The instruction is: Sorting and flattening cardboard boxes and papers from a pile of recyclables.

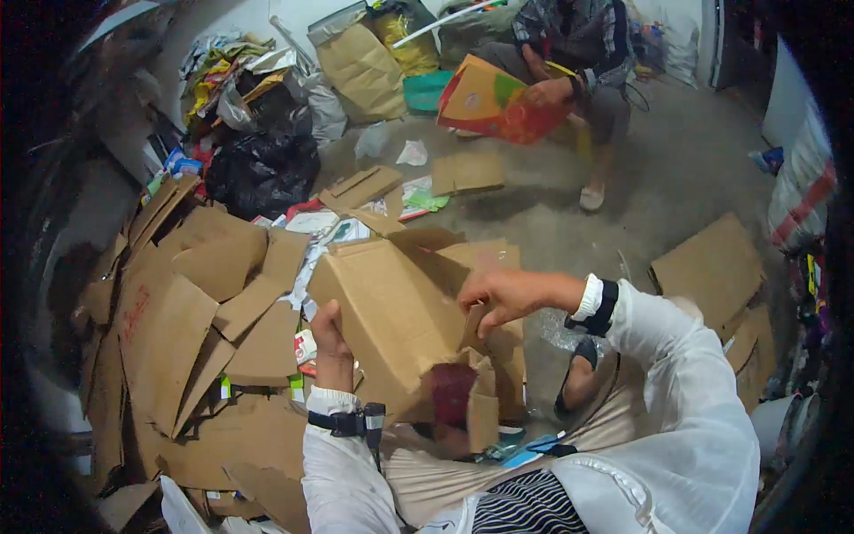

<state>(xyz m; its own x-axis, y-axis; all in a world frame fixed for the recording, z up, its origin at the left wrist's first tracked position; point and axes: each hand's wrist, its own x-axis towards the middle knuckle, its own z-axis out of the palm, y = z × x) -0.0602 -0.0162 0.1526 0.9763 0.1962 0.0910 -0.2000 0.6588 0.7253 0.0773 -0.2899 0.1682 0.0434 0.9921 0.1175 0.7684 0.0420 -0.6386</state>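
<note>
A brown cardboard box (388,298) stands tilted in front of me, its flaps loose on the near right side. My left hand (333,349) is at the box's left side, thumb up along the edge; its other fingers are hidden behind the cardboard. At the upper right of the box, my right hand (519,295) pinches a cardboard flap (473,327) between thumb and fingers. Below that hand, a dark red patch (452,392) shows by the torn-looking lower flaps (483,418).
Flattened cardboard (191,334) is heaped on my left, with more cardboard sheets (709,271) at the right. A black plastic bag (262,173) and stuffed sacks (360,71) line the back. Across from me a seated person (574,53) holds a red and orange carton (498,102).
</note>
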